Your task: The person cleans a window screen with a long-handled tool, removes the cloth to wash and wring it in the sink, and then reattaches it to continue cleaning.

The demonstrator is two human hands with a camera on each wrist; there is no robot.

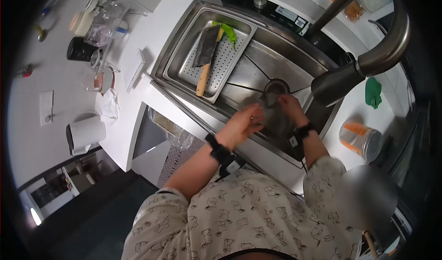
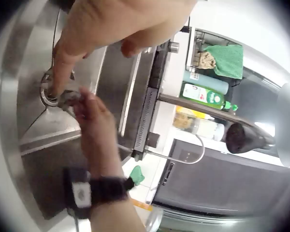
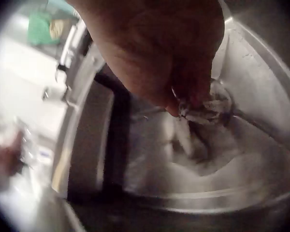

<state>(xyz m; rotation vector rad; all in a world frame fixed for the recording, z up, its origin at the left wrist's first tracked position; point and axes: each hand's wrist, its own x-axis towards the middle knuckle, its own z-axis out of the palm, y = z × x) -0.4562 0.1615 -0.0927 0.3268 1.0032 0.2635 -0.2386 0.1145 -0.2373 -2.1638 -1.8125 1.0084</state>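
Observation:
My right hand (image 1: 292, 109) pinches a thin, greyish, see-through crumpled sheet (image 1: 271, 104) over the sink. In the right wrist view the crumpled sheet (image 3: 198, 145) hangs below the fingertips, pale and creased. My left hand (image 1: 244, 123) is just left of it, fingers apart and loosely bent. From the left wrist, one finger of the left hand (image 2: 111, 29) points down beside the drain (image 2: 49, 94), close to the sheet in the right hand (image 2: 94, 118). A cleaver (image 1: 207, 46) with a wooden handle lies in a perforated steel tray (image 1: 220, 75), next to green peppers (image 1: 228, 32).
The steel sink (image 1: 271, 52) surrounds both hands. A large tap (image 1: 338, 80) reaches over its right side. On the right counter are a jar with an orange label (image 1: 357, 138) and a green cloth (image 1: 373, 93). Jars and a white kettle (image 1: 86, 133) stand at left.

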